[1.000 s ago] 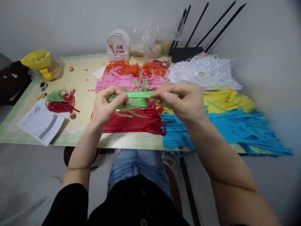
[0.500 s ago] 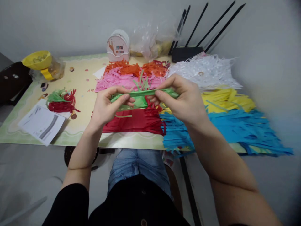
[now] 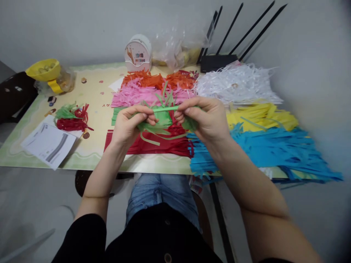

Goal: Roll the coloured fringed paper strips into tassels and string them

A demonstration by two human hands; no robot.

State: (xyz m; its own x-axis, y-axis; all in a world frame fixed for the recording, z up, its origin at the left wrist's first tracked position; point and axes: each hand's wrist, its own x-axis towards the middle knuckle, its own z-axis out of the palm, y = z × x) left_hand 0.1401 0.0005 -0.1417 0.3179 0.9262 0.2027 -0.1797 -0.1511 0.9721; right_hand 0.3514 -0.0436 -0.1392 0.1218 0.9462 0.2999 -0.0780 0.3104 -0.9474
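Note:
Between my hands a green tissue paper tassel (image 3: 166, 109) is stretched level, its middle rolled into a thin band. My left hand (image 3: 134, 122) pinches one end of the band, and loose green strips hang below the fingers. My right hand (image 3: 204, 117) pinches the other end, with more fringe drooping beneath it. Under the hands lie green fringed paper (image 3: 117, 116) and a stack of red fringed paper (image 3: 159, 144). Pink fringed paper (image 3: 134, 94) and orange fringed paper (image 3: 148, 78) lie behind.
Blue fringed paper (image 3: 268, 149), yellow fringed paper (image 3: 265, 115) and white fringed paper (image 3: 236, 86) cover the right side. A black router (image 3: 218, 63) stands behind. At left are red and green tassels (image 3: 71, 124), a white printed paper (image 3: 49, 144) and a yellow funnel-shaped bowl (image 3: 44, 71).
Both hands have moved closer together, the right one inward and lower. The green middle band looks thinner and tighter, and more fringe hangs below it.

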